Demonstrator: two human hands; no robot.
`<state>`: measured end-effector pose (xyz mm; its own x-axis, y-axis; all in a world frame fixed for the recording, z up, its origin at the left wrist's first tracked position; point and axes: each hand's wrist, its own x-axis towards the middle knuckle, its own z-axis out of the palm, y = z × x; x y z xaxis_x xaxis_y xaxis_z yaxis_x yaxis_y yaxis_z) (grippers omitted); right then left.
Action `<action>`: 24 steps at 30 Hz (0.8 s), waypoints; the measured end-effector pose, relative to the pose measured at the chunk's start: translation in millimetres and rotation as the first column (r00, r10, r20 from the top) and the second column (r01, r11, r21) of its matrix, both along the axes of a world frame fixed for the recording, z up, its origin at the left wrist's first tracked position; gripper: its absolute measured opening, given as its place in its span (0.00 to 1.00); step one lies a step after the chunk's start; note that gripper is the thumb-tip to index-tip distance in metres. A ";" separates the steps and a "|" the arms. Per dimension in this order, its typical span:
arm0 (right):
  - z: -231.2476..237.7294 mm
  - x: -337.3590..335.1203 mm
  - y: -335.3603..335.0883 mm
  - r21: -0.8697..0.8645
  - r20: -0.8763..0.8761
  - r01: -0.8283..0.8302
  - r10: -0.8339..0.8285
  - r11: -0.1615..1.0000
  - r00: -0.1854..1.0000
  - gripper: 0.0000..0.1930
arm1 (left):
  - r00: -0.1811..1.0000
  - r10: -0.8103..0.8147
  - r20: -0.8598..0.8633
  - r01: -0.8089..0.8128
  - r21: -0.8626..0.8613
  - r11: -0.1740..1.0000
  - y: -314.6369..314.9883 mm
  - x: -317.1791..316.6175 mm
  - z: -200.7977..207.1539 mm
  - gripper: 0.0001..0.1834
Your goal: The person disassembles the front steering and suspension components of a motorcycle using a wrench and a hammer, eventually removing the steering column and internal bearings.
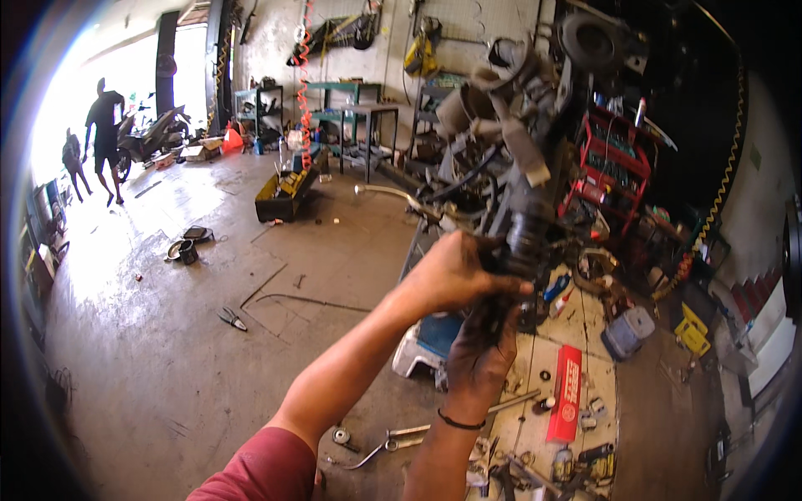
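Dark ribbed part (526, 230), hand-held.
Left hand (457, 271) clasps it; right hand (483, 355) sits just below, grip cannot be told. Red box (565, 392) lies nearby.

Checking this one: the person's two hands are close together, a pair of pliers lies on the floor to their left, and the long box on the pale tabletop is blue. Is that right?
Not quite: the long box on the pale tabletop is red, not blue, as the head view shows. The rest stands.
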<state>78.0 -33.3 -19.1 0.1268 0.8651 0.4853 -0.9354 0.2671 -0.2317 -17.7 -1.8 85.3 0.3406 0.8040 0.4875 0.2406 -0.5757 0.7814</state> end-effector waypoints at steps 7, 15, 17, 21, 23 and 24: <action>-2.7 14.0 -2.5 -0.014 -0.019 -0.054 0.054 0.998 0.998 0.18 | 1.000 -0.024 0.003 0.024 -0.148 0.989 -8.5 6.9 3.7 0.23; 5.4 -7.0 -10.4 -0.203 0.036 0.328 -0.328 0.923 0.944 0.16 | 0.997 -0.074 0.033 0.076 -0.092 0.993 -10.5 6.3 2.5 0.23; 7.9 -2.1 -13.1 -0.157 -0.043 0.124 -0.132 0.980 0.990 0.16 | 0.998 -0.058 0.007 0.059 -0.096 0.994 -13.0 3.7 7.3 0.23; -8.3 14.7 -0.8 0.145 0.038 -0.312 0.309 0.939 0.950 0.19 | 0.999 -0.039 0.001 0.038 -0.144 0.989 -12.7 3.7 8.2 0.23; -5.1 -1.1 -1.0 0.053 0.059 0.059 -0.062 0.997 0.996 0.19 | 0.998 -0.053 0.017 0.055 -0.100 0.993 -8.8 3.5 4.8 0.22; -4.1 -3.6 -3.1 0.020 0.078 0.245 -0.245 0.969 0.966 0.20 | 0.998 -0.056 0.017 0.058 -0.084 0.995 -8.2 3.4 4.1 0.22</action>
